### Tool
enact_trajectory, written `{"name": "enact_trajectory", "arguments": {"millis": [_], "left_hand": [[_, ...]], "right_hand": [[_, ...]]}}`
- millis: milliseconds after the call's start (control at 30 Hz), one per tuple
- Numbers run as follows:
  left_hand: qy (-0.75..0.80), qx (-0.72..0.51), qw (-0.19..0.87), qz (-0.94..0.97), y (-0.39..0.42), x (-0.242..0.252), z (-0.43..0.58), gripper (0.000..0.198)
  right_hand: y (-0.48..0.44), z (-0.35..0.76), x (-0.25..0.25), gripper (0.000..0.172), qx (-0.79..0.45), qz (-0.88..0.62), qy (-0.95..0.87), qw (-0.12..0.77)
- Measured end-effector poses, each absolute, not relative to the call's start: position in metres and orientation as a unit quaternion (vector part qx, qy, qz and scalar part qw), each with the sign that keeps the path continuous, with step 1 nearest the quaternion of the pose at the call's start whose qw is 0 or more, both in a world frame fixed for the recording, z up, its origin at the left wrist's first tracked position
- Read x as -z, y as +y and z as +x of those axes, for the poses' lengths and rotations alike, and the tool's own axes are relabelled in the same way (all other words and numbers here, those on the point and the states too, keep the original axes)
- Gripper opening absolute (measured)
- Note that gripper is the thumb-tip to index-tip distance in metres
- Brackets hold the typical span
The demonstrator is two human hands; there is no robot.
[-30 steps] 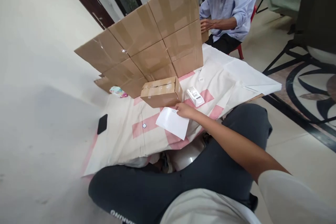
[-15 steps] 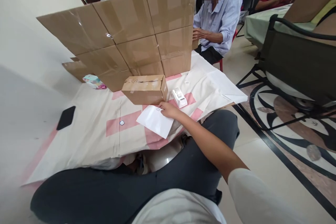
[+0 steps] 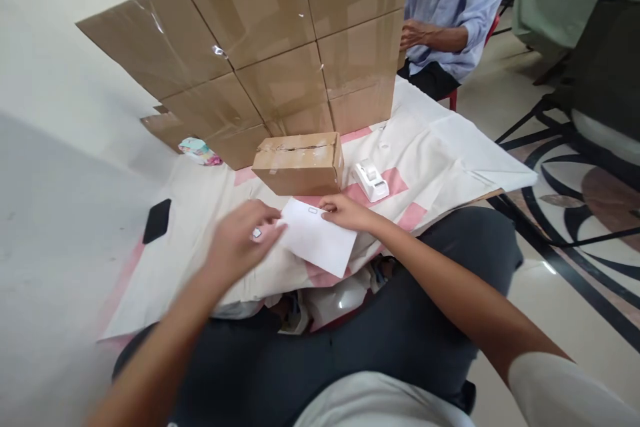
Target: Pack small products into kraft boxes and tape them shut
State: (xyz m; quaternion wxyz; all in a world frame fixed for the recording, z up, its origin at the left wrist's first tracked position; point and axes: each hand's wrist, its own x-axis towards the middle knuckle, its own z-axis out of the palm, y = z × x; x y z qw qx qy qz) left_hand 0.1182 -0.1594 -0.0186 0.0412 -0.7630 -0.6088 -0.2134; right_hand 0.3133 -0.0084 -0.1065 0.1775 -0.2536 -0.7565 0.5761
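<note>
A sheet of white paper [image 3: 317, 240] lies at the front edge of the cloth-covered table, with a small printed rectangle near its top edge. The fingers of my right hand [image 3: 345, 212] pinch its upper right edge. My left hand [image 3: 240, 240] is blurred beside the paper's left corner, thumb and forefinger apart. Between them shows a small outlined tag [image 3: 257, 233]. Just behind the paper sits a closed cardboard box [image 3: 300, 170]. To its right stands a white tape dispenser [image 3: 371, 180].
Behind the box rises a tall cardboard panel [image 3: 280, 53]. A black phone [image 3: 157, 221] and a colourful packet [image 3: 199, 151] lie at the left. Beyond the panel sits a person in a light blue shirt [image 3: 480, 7]. My knees are under the table's front edge.
My left hand has come into view from the lower left, up to the paper's left side. My right hand still holds the paper. The view has shifted, so the table appears further right.
</note>
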Motion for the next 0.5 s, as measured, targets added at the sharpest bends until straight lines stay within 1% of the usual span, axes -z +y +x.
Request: {"name": "enact_trajectory", "arguments": {"millis": [67,133,233,367,500], "left_hand": [[-0.598,0.172,0.075,-0.779,-0.145,0.046,0.119,0.041],[-0.602,0.164,0.108,-0.774,-0.136,0.078,0.123,0.047],[-0.602,0.197,0.096,-0.768,-0.138,0.114,0.125,0.041],[-0.612,0.254,0.045,-0.748,-0.155,0.127,0.115,0.032],[-0.622,0.287,0.037,-0.727,-0.162,0.131,0.106,0.025]], "right_hand": [[-0.014,0.31,0.111,0.01,-0.606,-0.206,-0.744,0.192],[-0.02,0.306,0.116,0.012,-0.627,-0.178,-0.731,0.202],[-0.029,0.299,0.122,0.014,-0.635,-0.194,-0.723,0.194],[-0.039,0.289,0.118,0.016,-0.635,-0.21,-0.725,0.165],[-0.047,0.284,0.111,0.017,-0.627,-0.215,-0.731,0.162]]}}
